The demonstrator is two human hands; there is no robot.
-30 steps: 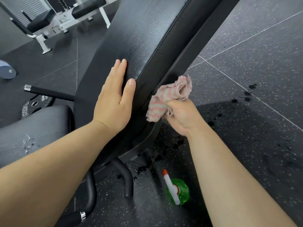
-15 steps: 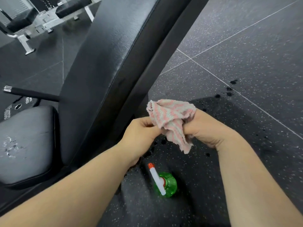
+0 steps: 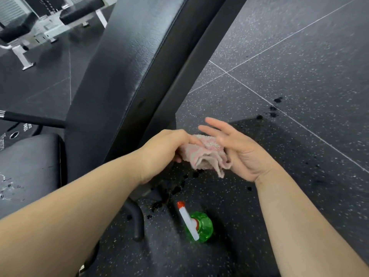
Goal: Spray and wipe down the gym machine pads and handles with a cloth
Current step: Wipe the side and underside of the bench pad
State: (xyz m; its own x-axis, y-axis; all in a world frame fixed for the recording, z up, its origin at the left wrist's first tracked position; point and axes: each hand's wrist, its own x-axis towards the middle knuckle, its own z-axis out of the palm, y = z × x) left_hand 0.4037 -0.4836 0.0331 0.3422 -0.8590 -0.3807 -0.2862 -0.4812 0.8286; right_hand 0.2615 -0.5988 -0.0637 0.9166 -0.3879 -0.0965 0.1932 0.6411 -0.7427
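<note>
Trainee: Locate the parts, left to right

Supervisor: Seat pad, lower left of the frame. Back pad, rising through the centre. Left hand, just right of that pad's lower end, grip closed round the cloth. Right hand, immediately right of the cloth, grip open, fingers straight and spread, palm turned toward the cloth. The cloth is held in the air at frame centre, between the hands, clear of both pads and above the floor

Trainee: Which step is this, and how is it done well?

Supervisor: Judged: gathering the cloth for a wiping pass. Form a flat wad with a fresh face outward; secure a full grip with one hand before the other releases; tuck the loose corner so it cannot trail onto the dark spots on the floor. If the face is dry, use the spray bottle, lower centre

Trainee: Orientation and long axis?

Supervisor: Back pad: long axis runs lower left to upper right. Spray bottle: stands on the floor, seen from above; its white head runs upper left to lower right, red nozzle tip pointing upper left. Cloth: bunched, no firm long axis; its bulk spans roughly left to right, one corner hanging down
</note>
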